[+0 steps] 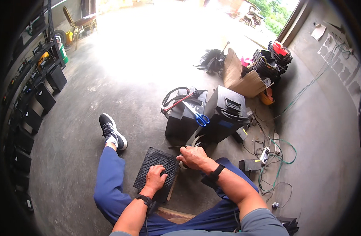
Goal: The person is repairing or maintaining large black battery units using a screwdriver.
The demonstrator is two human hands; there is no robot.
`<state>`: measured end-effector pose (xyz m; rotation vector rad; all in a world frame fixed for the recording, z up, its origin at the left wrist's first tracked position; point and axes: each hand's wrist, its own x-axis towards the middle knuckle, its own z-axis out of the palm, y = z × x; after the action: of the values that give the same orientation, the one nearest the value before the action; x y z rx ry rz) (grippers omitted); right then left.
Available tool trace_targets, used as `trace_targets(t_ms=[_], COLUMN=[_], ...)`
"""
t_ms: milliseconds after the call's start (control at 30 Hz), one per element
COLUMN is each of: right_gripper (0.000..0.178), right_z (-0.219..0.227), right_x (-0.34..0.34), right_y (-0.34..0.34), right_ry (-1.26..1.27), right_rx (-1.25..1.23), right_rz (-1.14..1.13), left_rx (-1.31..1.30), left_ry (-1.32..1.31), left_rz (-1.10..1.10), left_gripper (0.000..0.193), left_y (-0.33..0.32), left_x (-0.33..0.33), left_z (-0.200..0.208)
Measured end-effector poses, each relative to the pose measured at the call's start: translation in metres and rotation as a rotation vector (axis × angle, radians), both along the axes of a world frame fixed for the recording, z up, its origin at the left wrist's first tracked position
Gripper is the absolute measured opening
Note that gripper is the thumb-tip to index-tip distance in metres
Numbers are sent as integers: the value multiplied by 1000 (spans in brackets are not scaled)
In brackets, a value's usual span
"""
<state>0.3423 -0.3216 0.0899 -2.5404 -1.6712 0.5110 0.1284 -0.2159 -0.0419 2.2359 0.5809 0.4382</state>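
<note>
Between my legs lies a black panel [148,167] with a ribbed surface. My left hand [155,179] rests on top of it, thumb apart from the fingers. Just right of the panel's far corner, my right hand [193,158] is closed. A thin dark rod-like piece [174,147] sticks out to its left, and a pale curved strip [198,139] shows behind it; what the fingers hold is partly hidden. Beyond stand two black box-shaped units. The left box [177,126] carries cables and scissors [202,119] with blue handles; the right box [218,128] has a black connector on top.
Black boxes [44,98] line a rack on the left. At right, a power strip [276,142], adapters and green cable [283,158] lie on the floor. A cardboard box [247,83] and stacked black trays [266,63] stand farther back. A chair [79,23] is far left.
</note>
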Motion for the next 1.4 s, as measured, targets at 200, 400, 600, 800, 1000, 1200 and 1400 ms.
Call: trace_targets(t_ms=[200, 400, 600, 800, 1000, 1200, 1400], right_gripper=[29, 26, 31, 31, 43, 38, 62], right_z=[-5, -10, -14, -13, -12, -15, -3], right_x=[-3, -1, 4, -5, 1, -7, -13], right_y=[-1, -4, -7, 1, -9, -9, -6], right_ry=[3, 24, 59, 73, 144, 101, 136], right_rx=[219, 111, 166, 168, 325, 314, 416], right_rz=[144, 6, 72, -12, 57, 14, 69], left_rx=[3, 5, -2, 32, 36, 12, -21], left_ry=[-7, -7, -9, -31, -32, 6, -3], left_rz=[-8, -17, -27, 1, -24, -4, -2], left_gripper=[29, 30, 30, 29, 28, 29, 30], left_y=[2, 0, -2, 4, -2, -4, -5], left_x=[-1, -1, 2, -3, 6, 1, 1], left_z=[0, 1, -1, 1, 1, 3, 0])
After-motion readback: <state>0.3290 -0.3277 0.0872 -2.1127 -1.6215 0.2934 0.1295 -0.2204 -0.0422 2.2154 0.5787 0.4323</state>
